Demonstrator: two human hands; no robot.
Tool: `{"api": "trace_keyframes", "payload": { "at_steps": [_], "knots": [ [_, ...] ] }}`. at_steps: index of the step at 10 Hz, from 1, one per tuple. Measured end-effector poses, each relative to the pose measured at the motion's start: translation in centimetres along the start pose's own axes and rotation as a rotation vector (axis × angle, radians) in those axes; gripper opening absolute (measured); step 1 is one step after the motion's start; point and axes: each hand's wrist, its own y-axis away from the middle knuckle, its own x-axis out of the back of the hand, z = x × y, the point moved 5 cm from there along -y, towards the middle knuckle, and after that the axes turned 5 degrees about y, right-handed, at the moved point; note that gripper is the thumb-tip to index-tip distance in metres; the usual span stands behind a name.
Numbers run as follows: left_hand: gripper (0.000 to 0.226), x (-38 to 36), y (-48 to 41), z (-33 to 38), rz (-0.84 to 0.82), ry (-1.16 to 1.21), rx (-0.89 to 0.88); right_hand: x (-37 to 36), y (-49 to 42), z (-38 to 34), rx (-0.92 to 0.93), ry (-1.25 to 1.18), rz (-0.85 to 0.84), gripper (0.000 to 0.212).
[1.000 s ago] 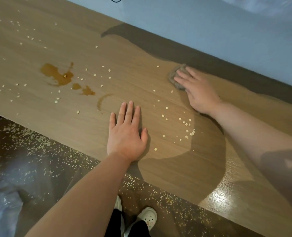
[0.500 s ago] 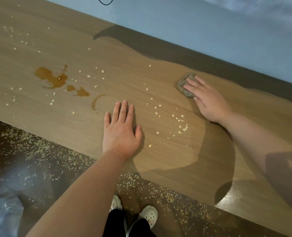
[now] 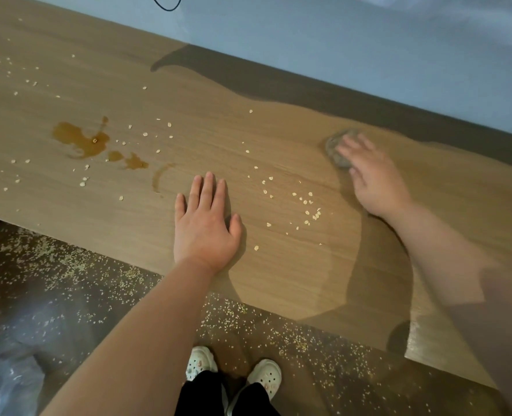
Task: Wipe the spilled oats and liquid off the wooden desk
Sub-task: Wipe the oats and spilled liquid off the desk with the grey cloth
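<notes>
the right hand [image 3: 375, 181] is sliding the grey cloth [image 3: 336, 150] further right of the left hand [image 3: 203, 232], straight fingers [image 3: 351, 145] pressing it onto the surface [image 3: 278, 280] behind the oats [image 3: 308, 205]. the left hand is lying flat, fingers slightly apart. soft and limp, the cloth is likely needing palm pressure on top.

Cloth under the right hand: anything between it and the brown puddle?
Only loose oats lie between cloth and puddle; the left hand rests flat just nearside of that line.

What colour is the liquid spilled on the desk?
Amber brown; the puddle shows best in the head view.
</notes>
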Motion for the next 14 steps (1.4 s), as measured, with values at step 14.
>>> {"api": "trace_keyframes", "payload": {
  "at_steps": [14],
  "knots": [
    [0.067, 0.0, -0.1, 0.0, 0.025, 0.007, -0.012, -2.0, 16.4, -10.6, -0.606, 0.037, 0.119, 0.072]
  ]
}}
